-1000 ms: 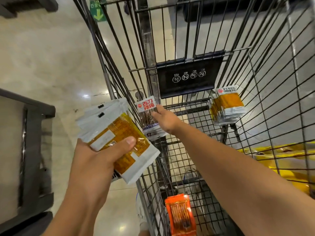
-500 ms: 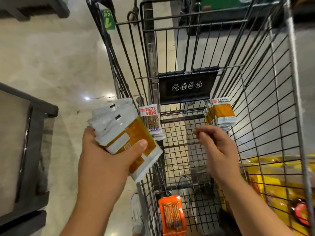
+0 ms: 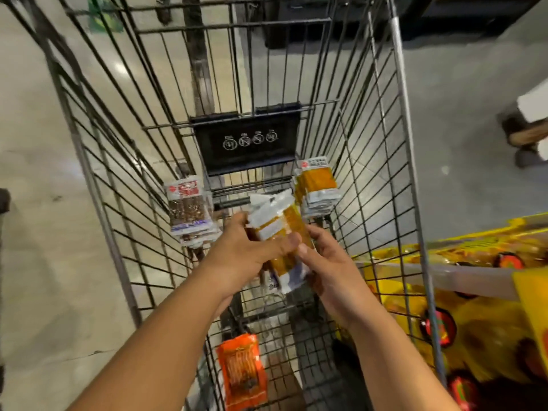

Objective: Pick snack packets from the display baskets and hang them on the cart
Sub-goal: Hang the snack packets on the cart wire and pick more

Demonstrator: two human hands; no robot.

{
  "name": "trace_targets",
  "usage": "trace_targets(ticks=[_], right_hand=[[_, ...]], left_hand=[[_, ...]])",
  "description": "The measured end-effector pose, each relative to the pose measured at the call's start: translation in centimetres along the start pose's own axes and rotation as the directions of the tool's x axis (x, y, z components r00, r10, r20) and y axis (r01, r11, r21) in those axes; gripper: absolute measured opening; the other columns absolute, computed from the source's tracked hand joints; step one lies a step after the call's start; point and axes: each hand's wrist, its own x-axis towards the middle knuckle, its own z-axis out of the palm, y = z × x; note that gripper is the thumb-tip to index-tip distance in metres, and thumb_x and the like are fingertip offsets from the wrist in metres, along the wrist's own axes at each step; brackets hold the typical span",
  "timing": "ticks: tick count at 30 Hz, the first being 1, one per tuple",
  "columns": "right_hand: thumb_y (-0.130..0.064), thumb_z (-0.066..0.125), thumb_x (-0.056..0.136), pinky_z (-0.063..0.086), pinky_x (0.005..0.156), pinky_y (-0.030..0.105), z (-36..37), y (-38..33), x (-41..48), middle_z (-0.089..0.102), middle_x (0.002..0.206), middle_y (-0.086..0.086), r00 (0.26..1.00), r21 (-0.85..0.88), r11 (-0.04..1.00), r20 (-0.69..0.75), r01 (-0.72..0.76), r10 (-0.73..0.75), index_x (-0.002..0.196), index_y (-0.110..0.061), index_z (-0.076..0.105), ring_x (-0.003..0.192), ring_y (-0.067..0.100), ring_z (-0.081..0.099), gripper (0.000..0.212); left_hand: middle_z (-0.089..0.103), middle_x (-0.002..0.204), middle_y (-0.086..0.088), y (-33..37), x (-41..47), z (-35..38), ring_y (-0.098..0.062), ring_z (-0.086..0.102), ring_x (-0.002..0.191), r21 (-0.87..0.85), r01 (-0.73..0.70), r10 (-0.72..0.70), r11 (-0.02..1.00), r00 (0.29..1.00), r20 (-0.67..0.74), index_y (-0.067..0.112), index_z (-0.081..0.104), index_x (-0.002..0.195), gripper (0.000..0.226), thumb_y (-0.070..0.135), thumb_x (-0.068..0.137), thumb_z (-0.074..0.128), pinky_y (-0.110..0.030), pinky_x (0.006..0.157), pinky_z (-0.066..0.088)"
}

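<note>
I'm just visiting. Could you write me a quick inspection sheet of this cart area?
Surface: wire cart, black sign at its far end.
Job's things: orange packet stack held over the cart; brown packets and orange bundle hang at the far end; reddish packet hangs nearer.
Clutter: nothing seen.
Grips: left hand and right hand both hold the stack.
Cables: nothing seen.
Surroundings: pale floor left, yellow display right.
</note>
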Motion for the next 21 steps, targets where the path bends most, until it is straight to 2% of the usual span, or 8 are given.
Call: trace_targets(ticks=[3,6,8,10,13,15,17,21], right_hand=[[-0.024,0.076,0.084,0.051,0.096,0.051,-1.6,1.7,0.7,0.068,0.126,0.019,0.994,0.227,0.969,-0.034,-0.092,0.102,0.136,-0.017,0.053,0.111,0.038,0.065,0.057],[-0.015,0.079,0.080,0.053,0.093,0.052,-3.4,3.7,1.8,0.069,0.124,0.019,0.957,0.383,0.912,-0.181,-0.146,0.229,0.138,-0.014,0.049,0.109,0.038,0.068,0.065],[-0.012,0.076,0.083,0.057,0.076,0.043,-4.3,5.3,3.0,0.073,0.112,0.015,0.902,0.402,0.904,-0.321,-0.147,0.290,0.136,-0.013,0.051,0.090,0.029,0.072,0.059],[-0.008,0.075,0.084,0.060,0.066,0.041,-4.8,6.9,4.4,0.073,0.106,0.014,0.832,0.420,0.897,-0.443,-0.137,0.334,0.134,-0.013,0.055,0.081,0.027,0.073,0.054],[-0.007,0.081,0.079,0.059,0.081,0.056,-5.2,9.1,6.3,0.073,0.112,0.018,0.735,0.428,0.893,-0.560,-0.138,0.382,0.127,-0.014,0.059,0.096,0.041,0.072,0.054],[-0.002,0.078,0.081,0.060,0.074,0.050,-5.4,10.3,7.4,0.070,0.114,0.021,0.722,0.436,0.894,-0.585,-0.103,0.368,0.115,-0.015,0.061,0.092,0.042,0.071,0.041],[-0.005,0.075,0.085,0.056,0.063,0.038,-5.6,10.9,8.6,0.069,0.109,0.020,0.727,0.405,0.907,-0.587,-0.119,0.358,0.109,-0.017,0.059,0.078,0.031,0.069,0.031],[-0.017,0.079,0.084,0.056,0.079,0.041,-6.0,11.9,10.5,0.070,0.111,0.011,0.752,0.294,0.931,-0.559,-0.216,0.350,0.118,-0.015,0.062,0.095,0.031,0.069,0.039]], left_hand=[[0.075,0.114,0.009,1.2,-0.3,0.7,0.000,0.072,0.095,0.091,0.070,-0.075,0.993,0.996,0.054,0.029,0.065,0.119,0.056,0.049,0.070,0.081,-0.018,0.082,0.055],[0.058,0.135,0.017,2.1,-1.3,-0.4,-0.001,0.056,0.119,0.394,-0.011,0.074,0.919,0.987,-0.146,0.032,0.056,0.137,0.053,0.044,0.088,0.072,-0.022,0.095,0.041],[0.060,0.118,0.021,2.4,-2.6,-2.4,-0.001,0.056,0.109,0.585,-0.147,0.393,0.798,0.862,-0.320,0.034,0.060,0.126,0.038,0.034,0.090,0.072,-0.019,0.089,0.042],[0.057,0.108,0.021,1.6,-3.5,-5.4,-0.011,0.058,0.107,0.657,-0.169,0.578,0.734,0.664,-0.475,0.045,0.056,0.114,0.031,0.034,0.090,0.072,-0.035,0.092,0.050],[0.053,0.130,-0.002,-1.1,-3.3,-9.3,-0.041,0.055,0.120,0.593,0.087,0.475,0.801,0.510,-0.717,0.052,0.038,0.120,0.047,0.059,0.080,0.062,-0.062,0.100,0.045],[0.047,0.138,-0.019,-2.1,-3.1,-9.4,-0.048,0.049,0.124,0.518,0.175,0.380,0.838,0.494,-0.782,0.030,0.031,0.137,0.074,0.058,0.079,0.067,-0.062,0.104,0.041],[0.053,0.132,-0.006,-2.1,-2.9,-8.8,-0.039,0.054,0.118,0.459,0.079,0.348,0.885,0.543,-0.764,0.014,0.028,0.148,0.080,0.030,0.085,0.075,-0.045,0.103,0.042],[0.056,0.080,0.017,-3.3,-2.2,-9.6,-0.036,0.069,0.075,0.437,0.054,0.333,0.898,0.567,-0.754,0.030,0.049,0.112,0.033,0.021,0.087,0.069,-0.049,0.074,0.057]])
